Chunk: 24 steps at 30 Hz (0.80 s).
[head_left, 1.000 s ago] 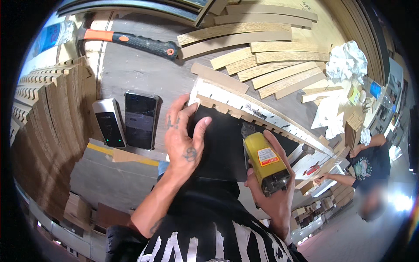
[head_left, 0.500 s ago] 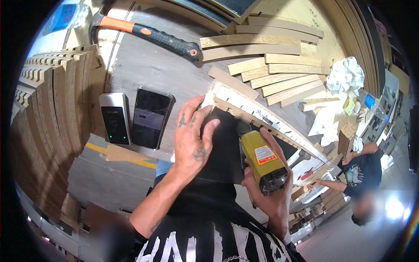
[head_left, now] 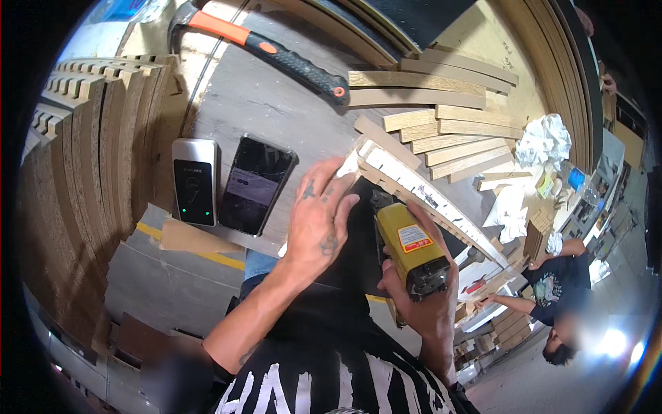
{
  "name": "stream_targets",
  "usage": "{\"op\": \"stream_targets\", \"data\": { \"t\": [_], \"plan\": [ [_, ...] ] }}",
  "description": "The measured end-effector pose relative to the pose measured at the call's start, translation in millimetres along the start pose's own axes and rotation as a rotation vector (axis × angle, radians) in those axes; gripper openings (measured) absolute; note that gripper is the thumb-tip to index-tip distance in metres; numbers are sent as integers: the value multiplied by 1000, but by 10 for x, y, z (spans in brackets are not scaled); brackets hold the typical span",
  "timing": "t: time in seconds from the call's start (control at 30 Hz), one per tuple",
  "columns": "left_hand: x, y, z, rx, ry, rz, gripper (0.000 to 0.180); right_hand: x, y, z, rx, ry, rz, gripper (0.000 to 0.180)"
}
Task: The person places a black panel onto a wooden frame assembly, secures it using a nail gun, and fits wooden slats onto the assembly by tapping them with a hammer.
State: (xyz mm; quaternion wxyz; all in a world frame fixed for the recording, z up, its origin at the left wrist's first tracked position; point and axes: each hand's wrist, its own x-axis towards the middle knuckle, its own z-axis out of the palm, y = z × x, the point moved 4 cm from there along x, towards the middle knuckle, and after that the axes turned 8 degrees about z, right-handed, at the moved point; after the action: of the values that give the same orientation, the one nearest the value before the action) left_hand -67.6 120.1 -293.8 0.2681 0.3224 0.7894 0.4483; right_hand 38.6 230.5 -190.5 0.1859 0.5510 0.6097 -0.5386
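Observation:
My left hand (head_left: 318, 217) has its fingers hooked over the near-left corner of a long wooden frame piece (head_left: 420, 196) with a white, marked face. My right hand (head_left: 420, 290) is wrapped round a boxy yellow nail gun (head_left: 405, 238) with a label and a dark end cap. The gun's nose lies close to the frame piece's near edge; contact there cannot be made out. Beneath both hands is a black panel (head_left: 360, 214) alongside the frame piece.
Left of my hands lie a phone (head_left: 257, 185) and a silver-black device (head_left: 195, 183). Beyond are a claw hammer (head_left: 276, 55) and several wood strips (head_left: 414, 96). Stacked boards (head_left: 89, 186) stand at left. Crumpled paper (head_left: 543, 140) and another person (head_left: 555, 286) are at right.
The view has shifted, so the table things sit further right. The nail gun's nose has come nearer the frame piece's left corner. Both hands keep their holds.

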Motion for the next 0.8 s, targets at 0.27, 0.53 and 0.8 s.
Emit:
{"op": "stream_targets", "data": {
  "t": [0.27, 0.53, 0.8],
  "plan": [
    [-13, -48, -8, -78, 6, 41, 33, 57, -103, 129, -34, 28, -46, 74],
    [-1372, -29, -532, 42, 343, -267, 40, -520, 105, -349, 228, 17, 89, 64],
    [-2153, -242, 316, -666, 622, -604, 52, -1211, 453, -547, -8, -48, -26, 48]
  ]
}}
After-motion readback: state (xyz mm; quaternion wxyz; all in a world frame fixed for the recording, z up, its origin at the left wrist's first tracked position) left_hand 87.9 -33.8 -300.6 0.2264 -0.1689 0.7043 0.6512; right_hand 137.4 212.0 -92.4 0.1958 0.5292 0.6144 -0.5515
